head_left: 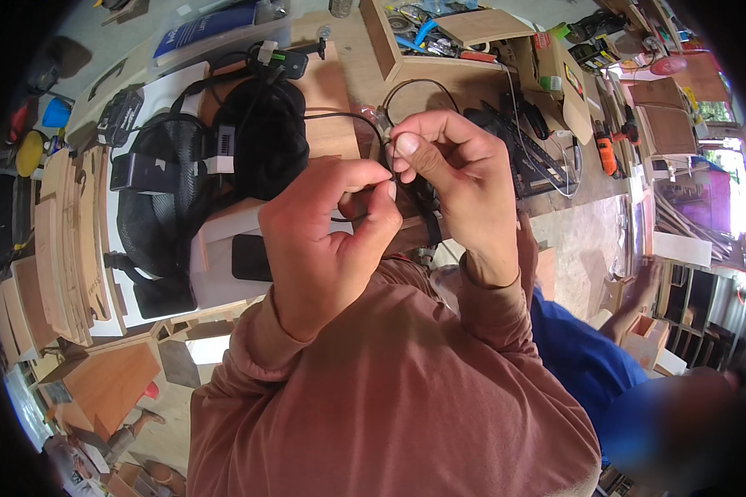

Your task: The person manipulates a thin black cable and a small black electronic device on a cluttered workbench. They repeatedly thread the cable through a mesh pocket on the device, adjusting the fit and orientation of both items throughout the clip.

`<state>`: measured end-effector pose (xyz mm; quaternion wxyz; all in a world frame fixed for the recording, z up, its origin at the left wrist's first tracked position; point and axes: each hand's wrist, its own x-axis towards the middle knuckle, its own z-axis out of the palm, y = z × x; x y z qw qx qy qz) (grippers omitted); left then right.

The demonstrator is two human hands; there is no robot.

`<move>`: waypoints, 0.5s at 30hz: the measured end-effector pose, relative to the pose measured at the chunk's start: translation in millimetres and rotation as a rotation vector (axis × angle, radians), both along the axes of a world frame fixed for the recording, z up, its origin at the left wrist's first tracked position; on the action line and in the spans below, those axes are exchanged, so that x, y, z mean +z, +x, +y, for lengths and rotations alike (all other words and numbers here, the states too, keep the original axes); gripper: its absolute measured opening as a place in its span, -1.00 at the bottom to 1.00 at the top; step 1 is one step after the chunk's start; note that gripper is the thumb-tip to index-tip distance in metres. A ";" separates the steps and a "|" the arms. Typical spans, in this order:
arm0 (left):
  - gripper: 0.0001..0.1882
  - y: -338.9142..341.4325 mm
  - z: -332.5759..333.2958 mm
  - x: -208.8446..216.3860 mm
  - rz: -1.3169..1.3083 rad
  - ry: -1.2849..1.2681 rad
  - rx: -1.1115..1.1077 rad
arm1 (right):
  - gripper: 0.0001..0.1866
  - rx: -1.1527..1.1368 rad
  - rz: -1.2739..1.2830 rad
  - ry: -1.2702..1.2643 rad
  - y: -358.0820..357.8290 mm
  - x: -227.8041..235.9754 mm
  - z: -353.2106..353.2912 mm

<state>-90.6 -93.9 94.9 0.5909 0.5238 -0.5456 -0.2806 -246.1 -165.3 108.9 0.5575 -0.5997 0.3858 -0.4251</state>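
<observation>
My left hand [323,228] and my right hand [468,174] are close together above the bench edge, each with thumb and forefinger pinched. A thin black cable [344,114] runs in from the left and passes between their fingertips. Its exact end is too small to make out. The cable comes from the side of a black padded strap harness [261,124] lying on the bench left of my hands. A dark box-shaped unit [143,174] rests on the harness's mesh part. Beside my left wrist lies a black phone-like slab [250,257].
Right of my hands lie black tools and straps [526,153], with an orange power drill [607,156] beyond. An open wooden tray [381,41] of tools and a cardboard box [555,79] stand at the back. Stacked boards [66,248] line the left. A person in blue [580,348] is close at my right.
</observation>
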 end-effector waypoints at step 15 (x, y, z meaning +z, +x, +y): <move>-0.88 10.0 9.9 -13.4 -0.006 -0.003 0.031 | -0.83 -0.258 0.008 -0.072 -7.1 -23.9 -50.5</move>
